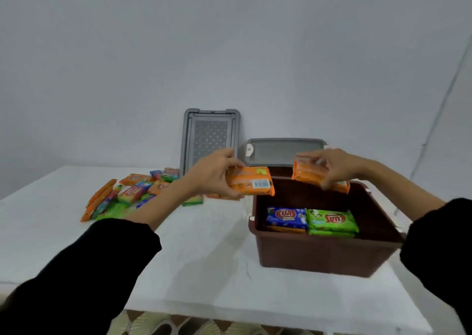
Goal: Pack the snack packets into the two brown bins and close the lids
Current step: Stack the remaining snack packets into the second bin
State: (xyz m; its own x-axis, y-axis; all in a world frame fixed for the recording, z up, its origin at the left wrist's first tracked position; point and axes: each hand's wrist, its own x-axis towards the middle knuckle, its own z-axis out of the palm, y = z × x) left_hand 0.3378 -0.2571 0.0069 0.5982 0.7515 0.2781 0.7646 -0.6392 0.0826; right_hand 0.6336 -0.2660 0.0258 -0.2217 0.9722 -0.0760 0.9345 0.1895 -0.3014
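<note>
Your left hand [212, 176] grips an orange packet [251, 181] by its left end, fingers over the top and thumb beneath. It is held in the air just beside the far left corner of the brown bin [327, 254].

Your right hand [341, 168] grasps a small stack of orange packets [307, 172], fingers curled round it, above the far edge of the same bin. How many packets are in the stack: cannot tell, blurred.

Bin stands open on the white surface [204, 258], on your right side. Inside, against the near wall, a blue packet [287, 216] and a green packet [332, 220] lie side by side, touching, each on top of another packet.

Loose pile of packets [132, 191] lies on the surface to the left, beyond your left forearm, well apart from the bin.

One grey lid [210, 138] stands upright against the wall. A second grey lid [284, 152] sits just behind the bin.

Both arms wear black sleeves [97, 271].
</note>
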